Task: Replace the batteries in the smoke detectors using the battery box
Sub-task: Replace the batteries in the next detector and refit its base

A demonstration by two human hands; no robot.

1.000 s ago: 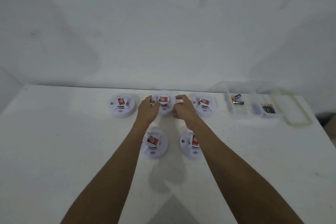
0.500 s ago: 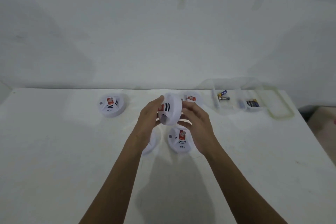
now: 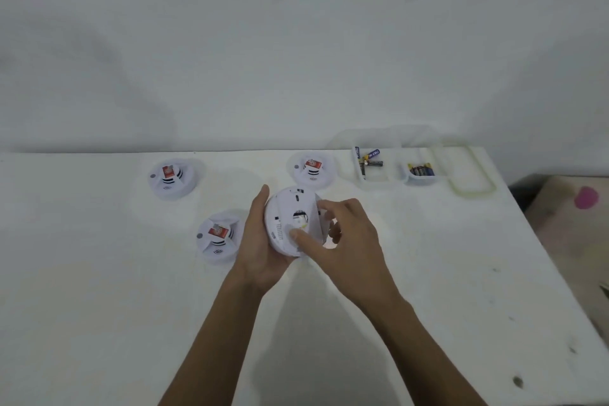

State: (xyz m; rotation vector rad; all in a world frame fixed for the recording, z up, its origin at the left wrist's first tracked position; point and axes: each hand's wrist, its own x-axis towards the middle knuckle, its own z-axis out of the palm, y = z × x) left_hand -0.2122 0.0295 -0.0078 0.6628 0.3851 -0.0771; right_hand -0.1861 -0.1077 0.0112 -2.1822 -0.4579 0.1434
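Note:
My left hand (image 3: 260, 241) grips a white round smoke detector (image 3: 290, 217) above the table, its back side turned up toward me. My right hand (image 3: 349, 234) holds its right edge, with the thumb pressing on the back near a small round opening. Three more detectors with red stickers lie face up: one at the far left (image 3: 171, 178), one near my left hand (image 3: 219, 237), one at the back (image 3: 313, 168). A clear battery box (image 3: 398, 171) stands at the back right, with loose batteries (image 3: 370, 160) in one compartment and several dark ones (image 3: 420, 171) in another.
The white table (image 3: 99, 306) ends at a right edge beside a brownish box (image 3: 573, 224) with a pink spot. The clear lid (image 3: 471, 171) of the battery box lies open to the right of it. A white wall rises behind the table.
Both hands lifted the middle back detector off the table, brought it toward me and turned it over so its back faces up. The view shifted left.

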